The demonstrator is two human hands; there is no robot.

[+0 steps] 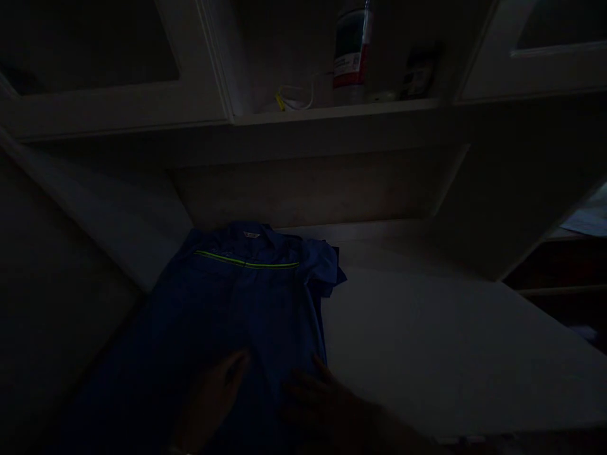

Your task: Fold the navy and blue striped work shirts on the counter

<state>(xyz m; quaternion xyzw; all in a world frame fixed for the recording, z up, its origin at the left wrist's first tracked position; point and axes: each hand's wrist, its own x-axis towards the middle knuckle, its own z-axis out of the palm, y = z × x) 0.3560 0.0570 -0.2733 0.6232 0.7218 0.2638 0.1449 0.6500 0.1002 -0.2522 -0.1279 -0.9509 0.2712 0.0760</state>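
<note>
Both my hands, left (pixel 213 395) and right (pixel 322 395), rest flat and open on the blue shirt (pixel 246 297) (dim light); fabric may slide off the worktop (pixel 450 341).

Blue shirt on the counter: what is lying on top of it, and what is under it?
Both hands rest on the blue shirt: left hand, right hand. It lies on a pale counter; anything beneath the fabric is covered and too dark to tell.

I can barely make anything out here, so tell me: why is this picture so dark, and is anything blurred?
Head view: badly underlit; only the blue shirt and its yellow-green stripe stand out. Both hands, left hand and right hand, look smeared and shadowy; the shelf bottle is dim.
</note>
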